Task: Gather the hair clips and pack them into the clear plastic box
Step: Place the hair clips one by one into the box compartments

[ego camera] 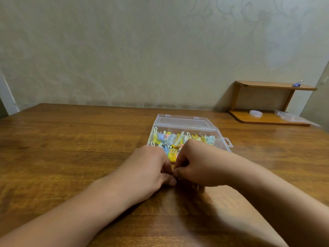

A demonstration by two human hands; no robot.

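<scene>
My left hand [151, 166] & right hand [194, 166] meet w/ curled fingers at the near edge of the open box [187, 122] on the table [71, 139]; can't tell what they grip. Clips [170, 138] inside.

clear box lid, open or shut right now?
Open. The lid of the clear plastic box lies folded back flat on the table behind the tray, and the hair clips inside sit uncovered.

box [187, 125] front edge hidden behind hands, clips [170, 139] blurred
</scene>
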